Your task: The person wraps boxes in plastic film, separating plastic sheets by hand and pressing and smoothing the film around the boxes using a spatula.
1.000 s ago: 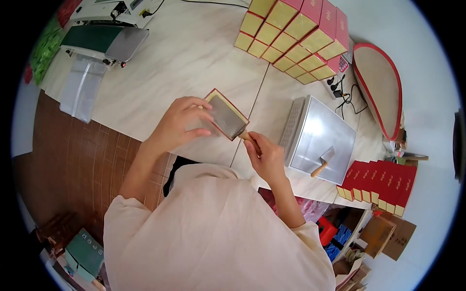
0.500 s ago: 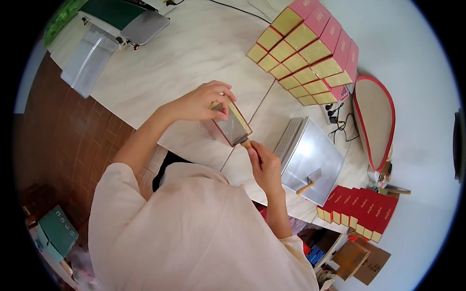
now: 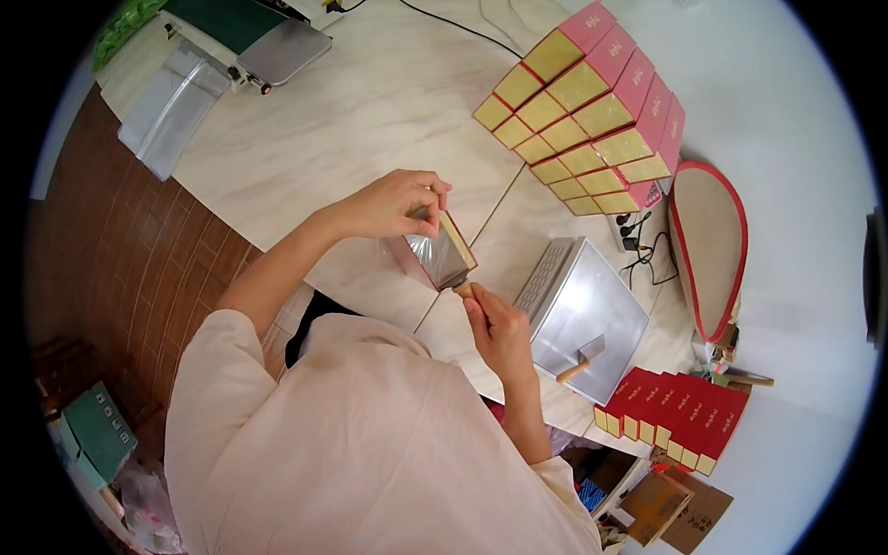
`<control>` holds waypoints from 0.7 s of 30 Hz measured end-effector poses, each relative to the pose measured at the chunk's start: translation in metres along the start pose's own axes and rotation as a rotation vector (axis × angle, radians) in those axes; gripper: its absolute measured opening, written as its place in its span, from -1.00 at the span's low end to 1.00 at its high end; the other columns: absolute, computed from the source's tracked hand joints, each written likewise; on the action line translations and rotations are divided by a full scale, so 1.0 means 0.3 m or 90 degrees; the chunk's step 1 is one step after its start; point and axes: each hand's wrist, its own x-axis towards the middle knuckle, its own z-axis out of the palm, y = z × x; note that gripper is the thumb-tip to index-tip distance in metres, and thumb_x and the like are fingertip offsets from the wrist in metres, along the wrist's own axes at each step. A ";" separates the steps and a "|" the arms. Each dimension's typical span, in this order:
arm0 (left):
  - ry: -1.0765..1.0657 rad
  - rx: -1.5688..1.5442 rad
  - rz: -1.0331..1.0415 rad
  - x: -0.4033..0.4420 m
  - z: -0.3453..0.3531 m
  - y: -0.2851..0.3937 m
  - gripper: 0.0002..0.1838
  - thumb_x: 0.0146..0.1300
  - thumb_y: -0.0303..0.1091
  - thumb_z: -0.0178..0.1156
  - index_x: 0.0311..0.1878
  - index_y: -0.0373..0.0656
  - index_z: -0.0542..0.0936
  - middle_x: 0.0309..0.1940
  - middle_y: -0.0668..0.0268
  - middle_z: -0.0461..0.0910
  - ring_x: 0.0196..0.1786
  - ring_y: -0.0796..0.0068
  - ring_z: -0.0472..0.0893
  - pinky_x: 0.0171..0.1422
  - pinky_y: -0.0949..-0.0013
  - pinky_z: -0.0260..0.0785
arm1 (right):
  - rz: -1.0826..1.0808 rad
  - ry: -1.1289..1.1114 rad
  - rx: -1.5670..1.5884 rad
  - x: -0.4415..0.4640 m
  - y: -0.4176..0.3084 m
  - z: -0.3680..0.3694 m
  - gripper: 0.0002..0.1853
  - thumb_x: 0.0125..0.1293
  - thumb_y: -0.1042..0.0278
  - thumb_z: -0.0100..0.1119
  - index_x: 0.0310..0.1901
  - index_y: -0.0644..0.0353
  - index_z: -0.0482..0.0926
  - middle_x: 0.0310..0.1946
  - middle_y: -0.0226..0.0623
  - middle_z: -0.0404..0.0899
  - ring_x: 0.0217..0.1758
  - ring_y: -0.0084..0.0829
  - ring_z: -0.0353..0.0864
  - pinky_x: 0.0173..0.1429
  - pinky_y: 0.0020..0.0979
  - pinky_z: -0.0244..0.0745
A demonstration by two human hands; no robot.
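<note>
My left hand [image 3: 402,203] is closed over the far end of a red-and-gold box [image 3: 444,250], its fingers bent over the edge. Shiny, wrinkled clear film [image 3: 424,252] shows at the box's facing end; I cannot tell whether the fingers pinch it. My right hand [image 3: 501,335] grips the wooden handle of a scraper [image 3: 464,289]. The scraper's dark metal blade touches the box's near corner, and its tip is partly hidden there. A second scraper [image 3: 583,359] with a wooden handle lies on the metal-topped device [image 3: 592,310], right of my right hand.
Pink-and-gold boxes [image 3: 592,102] are stacked at the back right of the marbled table [image 3: 370,102]. Red boxes [image 3: 675,412] stand in a row at the right. Nearby are black plugs and cables [image 3: 638,240] and a red-rimmed panel [image 3: 708,250]. A green-topped machine [image 3: 227,23] stands far left.
The view has shifted slightly. The box has tilted, showing more of its red side, and the film on it looks more wrinkled. Both hands keep their hold.
</note>
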 end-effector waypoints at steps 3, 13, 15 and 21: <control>0.009 -0.040 -0.065 -0.005 -0.007 0.024 -0.85 0.09 -0.40 0.41 -0.45 -0.21 0.61 -0.09 0.30 0.52 0.32 0.20 0.45 0.26 0.23 0.37 | 0.018 0.012 -0.019 -0.013 -0.013 0.009 -0.80 0.39 0.39 0.18 -0.06 0.32 0.62 -0.45 -0.05 0.60 -0.53 -0.18 0.56 -0.40 -0.32 0.42; 0.047 0.060 -0.028 -0.003 0.021 0.003 -0.90 0.07 -0.30 0.37 -0.43 -0.08 0.67 -0.08 0.39 0.54 0.04 0.32 0.53 0.18 0.24 0.36 | 0.121 0.096 -0.118 -0.187 0.007 -0.172 -0.84 0.32 0.42 0.25 -0.13 0.30 0.64 -0.47 -0.07 0.63 -0.59 -0.29 0.57 -0.47 -0.36 0.43; 0.050 0.076 -0.019 -0.002 0.029 -0.002 -0.91 0.07 -0.31 0.36 -0.43 -0.07 0.66 -0.09 0.39 0.53 0.03 0.33 0.53 0.18 0.24 0.35 | 0.161 0.075 -0.123 -0.200 -0.008 -0.198 -0.84 0.31 0.45 0.25 -0.13 0.31 0.64 -0.47 -0.08 0.63 -0.61 -0.40 0.54 -0.48 -0.41 0.40; 0.059 0.107 0.006 -0.002 0.032 -0.007 -0.91 0.08 -0.32 0.35 -0.44 -0.07 0.64 -0.11 0.38 0.51 0.02 0.32 0.52 0.16 0.24 0.36 | 0.155 0.000 0.021 -0.158 -0.045 -0.120 -0.82 0.34 0.41 0.24 -0.11 0.32 0.65 -0.58 -0.25 0.51 -0.63 -0.57 0.31 -0.52 -0.49 0.23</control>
